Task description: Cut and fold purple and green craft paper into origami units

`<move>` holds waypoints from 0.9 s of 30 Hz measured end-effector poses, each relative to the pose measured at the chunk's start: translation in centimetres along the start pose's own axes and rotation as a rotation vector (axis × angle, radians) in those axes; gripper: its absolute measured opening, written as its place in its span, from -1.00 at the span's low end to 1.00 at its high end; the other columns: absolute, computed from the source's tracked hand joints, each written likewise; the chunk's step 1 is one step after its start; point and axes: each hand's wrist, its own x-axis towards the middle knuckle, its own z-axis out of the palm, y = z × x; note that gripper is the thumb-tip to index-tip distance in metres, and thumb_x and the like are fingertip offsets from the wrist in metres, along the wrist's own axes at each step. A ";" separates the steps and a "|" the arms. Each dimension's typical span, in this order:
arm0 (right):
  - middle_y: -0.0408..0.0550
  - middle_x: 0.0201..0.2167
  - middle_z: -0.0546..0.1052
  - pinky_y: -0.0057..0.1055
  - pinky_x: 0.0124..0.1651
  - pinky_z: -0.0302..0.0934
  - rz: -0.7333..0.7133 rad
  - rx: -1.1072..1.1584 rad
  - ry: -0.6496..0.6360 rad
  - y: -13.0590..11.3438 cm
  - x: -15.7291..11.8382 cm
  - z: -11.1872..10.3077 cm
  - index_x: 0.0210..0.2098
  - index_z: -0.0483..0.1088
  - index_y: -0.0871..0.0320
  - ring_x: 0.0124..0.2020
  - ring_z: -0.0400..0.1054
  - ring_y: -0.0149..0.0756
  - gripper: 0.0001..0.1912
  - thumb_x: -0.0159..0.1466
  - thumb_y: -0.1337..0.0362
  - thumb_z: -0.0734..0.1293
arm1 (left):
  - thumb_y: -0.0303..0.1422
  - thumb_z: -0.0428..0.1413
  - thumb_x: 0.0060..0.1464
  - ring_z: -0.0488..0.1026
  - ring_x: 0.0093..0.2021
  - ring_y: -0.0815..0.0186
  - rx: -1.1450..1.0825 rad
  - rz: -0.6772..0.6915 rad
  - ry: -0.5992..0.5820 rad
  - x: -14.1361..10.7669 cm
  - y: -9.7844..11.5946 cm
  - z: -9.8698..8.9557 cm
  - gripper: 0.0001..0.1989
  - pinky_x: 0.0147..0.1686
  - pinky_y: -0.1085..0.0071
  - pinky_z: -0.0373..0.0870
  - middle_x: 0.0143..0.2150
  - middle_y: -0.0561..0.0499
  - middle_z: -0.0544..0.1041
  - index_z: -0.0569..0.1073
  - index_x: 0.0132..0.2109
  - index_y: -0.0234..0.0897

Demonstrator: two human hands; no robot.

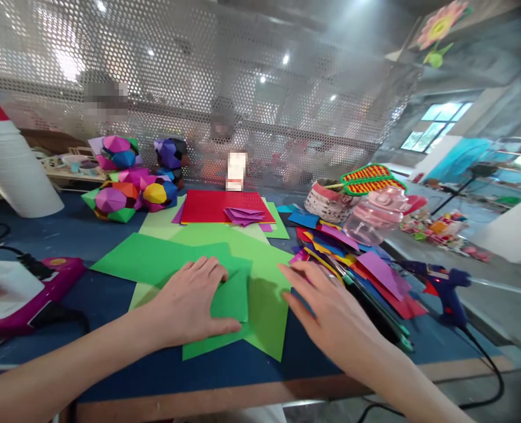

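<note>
My left hand [194,299] lies on overlapping sheets of dark green paper, thumb stretched out to the right and fingertips slightly bent. Under it a smaller green paper piece [234,299] looks folded. A longer green sheet [137,258] reaches out to the left. Beneath these, light green paper [267,305] spreads over the blue tabletop. My right hand [326,311] hovers with fingers apart just beyond the light green paper's right edge, close to the scissors and tools [366,305], and holds nothing.
Red sheets [216,205] with folded purple pieces [245,215] lie at the back. Folded paper balls [117,200] and stacked white cups [17,164] stand left, near a magenta power strip [62,282]. Right are paper scraps [384,273], a pink bottle [373,217] and a glue gun [446,288].
</note>
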 end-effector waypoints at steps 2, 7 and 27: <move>0.14 0.04 0.42 -0.19 -0.02 0.36 -0.088 0.112 -0.083 -1.2 3.1 -0.2 0.24 0.31 0.17 0.00 0.40 -0.14 -0.59 0.44 0.29 0.16 | 0.00 0.27 -0.03 0.45 -0.01 -0.07 -0.069 -0.009 0.005 0.2 -0.4 0.2 -0.50 0.08 -0.06 0.32 -0.07 -0.18 0.51 0.43 -0.10 -0.29; 0.07 -0.12 0.50 -0.31 -0.03 0.25 -0.271 0.373 -0.217 -1.0 9.6 1.9 -0.03 0.48 0.21 -0.09 0.39 -0.24 -0.71 0.46 0.29 0.15 | -0.13 0.32 -0.07 0.52 -0.01 -0.01 -0.354 -0.140 0.070 1.0 -1.8 0.2 -0.48 -0.07 0.14 0.47 -0.04 -0.13 0.57 0.39 0.00 -0.21; 0.04 -0.27 0.51 -0.42 -0.37 0.21 0.452 1.117 0.113 3.5 11.4 5.8 0.09 0.33 0.28 -0.33 0.36 -0.31 -0.56 0.34 0.13 0.18 | -0.16 0.12 0.08 0.54 -0.37 0.23 -0.670 -0.300 0.455 3.0 -6.9 -1.4 -0.78 -0.32 0.32 0.48 -0.41 -0.02 0.59 0.48 -0.33 -0.22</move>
